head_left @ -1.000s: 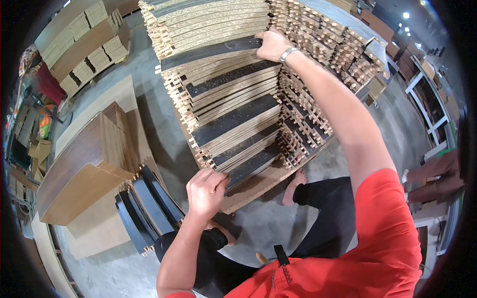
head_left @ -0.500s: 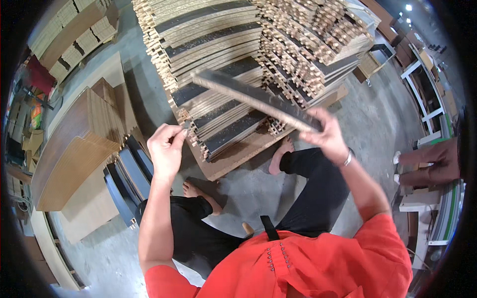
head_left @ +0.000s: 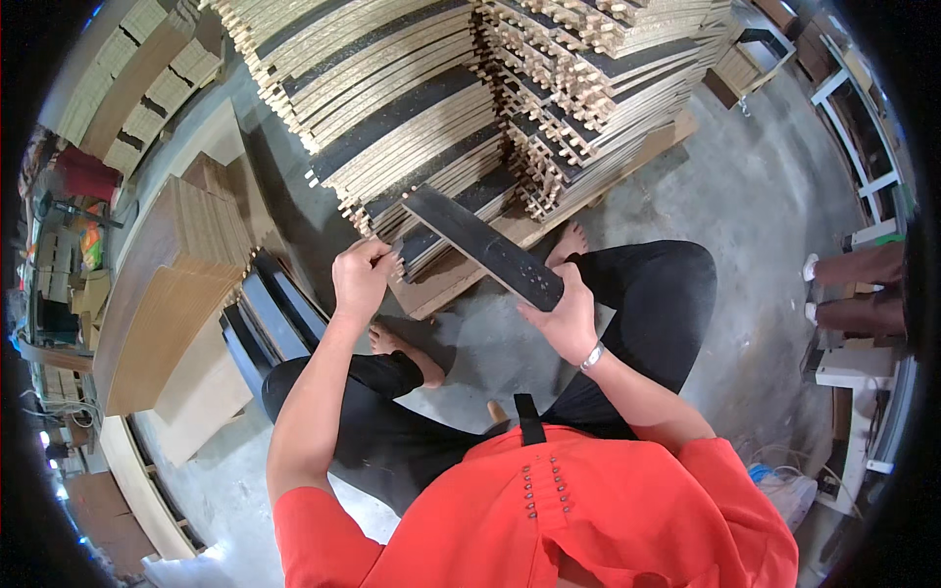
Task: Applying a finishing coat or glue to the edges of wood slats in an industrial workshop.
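My right hand (head_left: 567,323) grips the near end of a narrow black-faced board (head_left: 483,246) with a pale edge. The board slants up and left over my lap, its far end in front of the stack. Beside that far end, my left hand (head_left: 361,277) is closed in a pinch; whatever its fingertips hold is too small to make out. Just beyond both hands rises a tall stack of similar boards (head_left: 407,127), black faces alternating with raw chipboard edges. Short wooden dowels (head_left: 539,162) stick out of the board ends.
The stack rests on a wooden base (head_left: 428,298) on the concrete floor. To my left are curved brown panels (head_left: 162,284) and a few black boards (head_left: 279,299) near my knee. Another person's legs (head_left: 863,284) and a white-framed rack (head_left: 863,147) are at the right.
My right hand has drawn the board closer and left, showing more of its black face. My left hand has shifted slightly right, nearer the board's far end. The view has also shifted.
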A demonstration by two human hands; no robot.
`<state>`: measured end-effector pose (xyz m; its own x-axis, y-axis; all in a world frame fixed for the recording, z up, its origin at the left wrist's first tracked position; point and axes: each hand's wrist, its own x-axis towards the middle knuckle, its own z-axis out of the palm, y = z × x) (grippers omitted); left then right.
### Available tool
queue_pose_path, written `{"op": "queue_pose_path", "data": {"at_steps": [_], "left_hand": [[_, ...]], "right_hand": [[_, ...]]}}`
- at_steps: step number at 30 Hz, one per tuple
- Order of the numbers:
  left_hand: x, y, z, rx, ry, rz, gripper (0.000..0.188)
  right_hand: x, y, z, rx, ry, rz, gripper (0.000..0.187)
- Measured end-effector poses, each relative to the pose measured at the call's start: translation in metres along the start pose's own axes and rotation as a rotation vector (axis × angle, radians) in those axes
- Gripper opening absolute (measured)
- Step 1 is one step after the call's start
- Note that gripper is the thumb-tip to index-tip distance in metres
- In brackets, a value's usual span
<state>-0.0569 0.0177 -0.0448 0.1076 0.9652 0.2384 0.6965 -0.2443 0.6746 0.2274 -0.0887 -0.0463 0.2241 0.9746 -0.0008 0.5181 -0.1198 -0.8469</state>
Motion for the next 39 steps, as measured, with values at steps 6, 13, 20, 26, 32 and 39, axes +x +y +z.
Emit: {"op": "queue_pose_path", "data": {"at_steps": [6,13,20,26,32,39], "left_hand": [[0.009,-0.029,0.024,0.081,-0.017,-0.095,0.011],[0.033,-0.041,0.085,0.171,-0.092,-0.202,0.011],[0.036,-0.064,0.122,0.396,-0.073,-0.261,0.01],[-0.042,0.027,0.147,0.122,-0.133,0.382,0.006],[-0.025,0.016,0.132,0.051,-0.075,0.115,0.006],[-0.061,0.065,0.144,-0.071,-0.296,0.374,0.002]], "right_hand": [[-0.004,0.024,0.023,-0.134,-0.078,0.025,0.06],[-0.015,0.031,0.026,-0.116,-0.214,0.137,0.062],[-0.011,0.05,0.049,-0.074,-0.192,0.086,0.065],[-0.006,0.065,0.052,0.071,-0.158,0.119,0.059],[-0.019,0.048,0.044,0.288,-0.144,0.19,0.063],[-0.015,0.062,0.039,0.288,-0.104,0.29,0.063]]}}
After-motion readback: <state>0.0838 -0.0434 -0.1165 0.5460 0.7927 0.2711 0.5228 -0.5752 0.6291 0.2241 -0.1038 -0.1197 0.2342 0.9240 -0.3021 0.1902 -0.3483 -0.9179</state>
